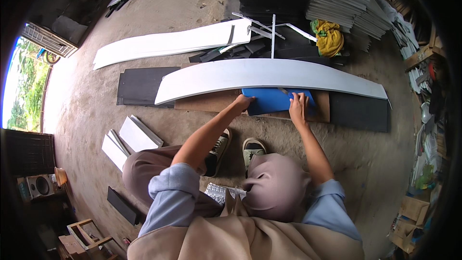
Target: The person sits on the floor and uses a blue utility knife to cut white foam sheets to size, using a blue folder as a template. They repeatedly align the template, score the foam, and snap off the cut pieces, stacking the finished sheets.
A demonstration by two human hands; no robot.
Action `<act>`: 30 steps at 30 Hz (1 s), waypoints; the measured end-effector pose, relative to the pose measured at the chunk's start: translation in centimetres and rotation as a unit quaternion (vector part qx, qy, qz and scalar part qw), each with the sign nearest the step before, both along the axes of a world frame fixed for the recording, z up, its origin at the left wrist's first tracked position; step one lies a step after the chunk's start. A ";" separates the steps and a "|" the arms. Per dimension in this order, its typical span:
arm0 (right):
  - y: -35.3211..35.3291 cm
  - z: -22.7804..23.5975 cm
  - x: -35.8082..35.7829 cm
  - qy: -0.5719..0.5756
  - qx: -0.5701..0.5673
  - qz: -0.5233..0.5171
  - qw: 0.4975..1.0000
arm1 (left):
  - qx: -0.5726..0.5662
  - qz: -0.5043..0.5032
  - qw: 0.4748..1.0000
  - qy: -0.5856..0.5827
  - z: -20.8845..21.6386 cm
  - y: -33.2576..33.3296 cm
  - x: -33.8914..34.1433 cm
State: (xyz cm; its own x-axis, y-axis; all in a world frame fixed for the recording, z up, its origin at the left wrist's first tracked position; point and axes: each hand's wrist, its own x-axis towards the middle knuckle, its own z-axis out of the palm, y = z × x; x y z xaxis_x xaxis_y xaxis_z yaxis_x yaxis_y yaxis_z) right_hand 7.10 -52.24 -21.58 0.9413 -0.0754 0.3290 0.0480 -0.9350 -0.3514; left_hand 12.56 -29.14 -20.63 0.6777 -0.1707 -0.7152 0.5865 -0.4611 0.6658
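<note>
A blue rectangular sheet (267,104) lies against the near edge of a long white board (269,74). My left hand (244,102) is closed on the sheet's left edge. Over its right part my right hand (298,105) is pinched, with what may be a small slim tool at the fingertips; I cannot make out what it is. Below the sheet and board is a brown board (211,108). Dark flat sheets extend out at the left (144,86) and right (360,111).
Another long white panel (168,43) lies farther off, beside dark scraps and thin white strips. A yellow cloth bundle (329,37) sits near stacked white sheets (339,0). Cut white pieces (139,132) rest on the floor at my left. Shelving with clutter (423,130) lines the right side.
</note>
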 end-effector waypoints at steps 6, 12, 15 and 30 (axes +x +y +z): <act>-3.4 6.1 -0.2 0.023 0.081 0.129 0.988 | -0.008 0.088 0.996 -0.009 12.6 0.6 -3.0; -0.8 13.2 4.3 -0.019 0.060 0.153 0.986 | 0.165 0.050 0.973 -0.151 21.3 7.4 -3.7; 3.3 16.5 6.4 0.007 0.061 0.164 0.985 | 0.299 0.135 0.928 -0.178 22.4 13.6 -1.4; 15.3 5.6 13.3 0.263 0.201 0.072 0.941 | -0.063 0.330 0.892 -0.302 7.2 23.7 -2.4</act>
